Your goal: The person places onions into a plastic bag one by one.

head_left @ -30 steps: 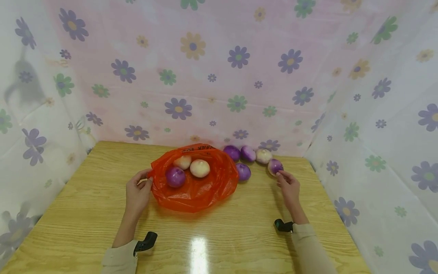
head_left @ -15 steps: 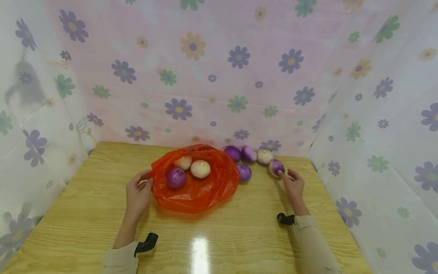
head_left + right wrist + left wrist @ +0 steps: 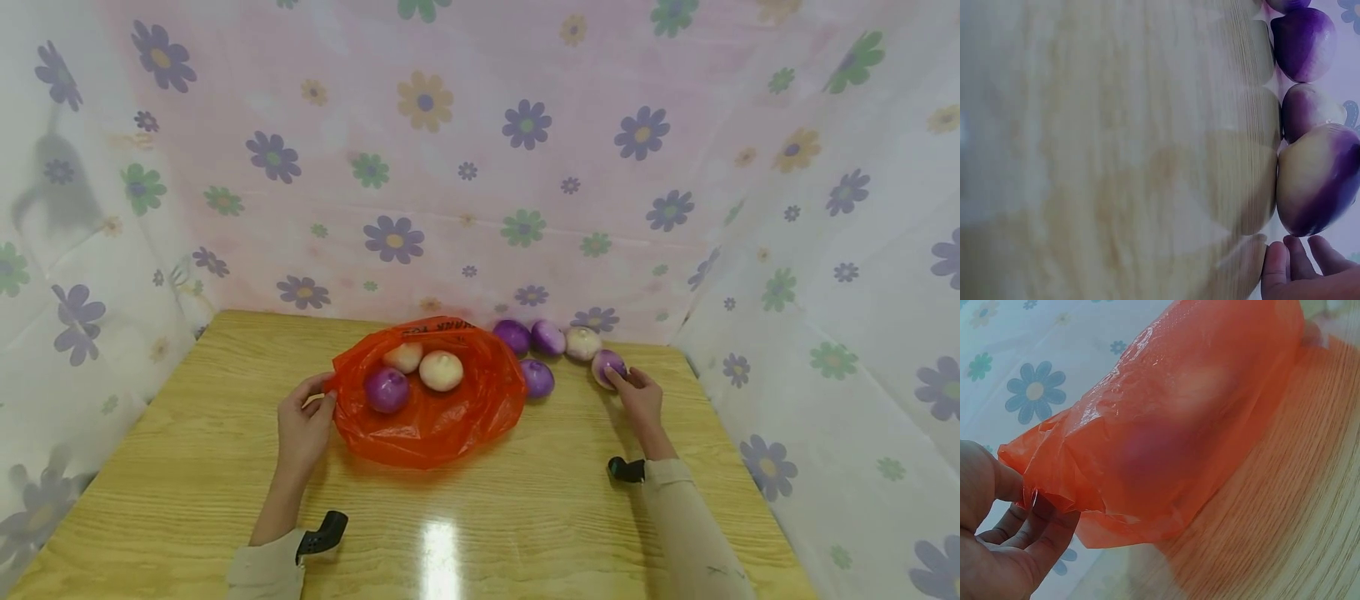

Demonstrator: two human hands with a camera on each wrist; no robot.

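Observation:
My left hand (image 3: 306, 425) pinches the left rim of a red plastic bag (image 3: 427, 437), and the left wrist view shows thumb and fingers gathered on its crumpled edge. Inside the bag's wide mouth lie a purple turnip (image 3: 387, 390) and two whitish ones, the nearer a pale turnip (image 3: 441, 371). Over to the right, my right hand (image 3: 643, 402) reaches a purple-and-white turnip (image 3: 1319, 178) at the end of a row. Its thumb overlaps that turnip in the head view. In the right wrist view the fingertips stand right at the turnip's lower edge, not wrapped round it.
Along the table's back edge sit more turnips: a dark purple turnip (image 3: 512, 337), a lilac turnip (image 3: 548, 337) and a white turnip (image 3: 582, 343). Another purple turnip (image 3: 537, 379) lies against the bag's right side. Flowered cloth (image 3: 450, 192) walls the wooden table (image 3: 510, 517) at back and sides.
My right hand has shifted slightly at the end turnip, its fingers spreading and its thumb coming further over it. The left hand and bag hold their place.

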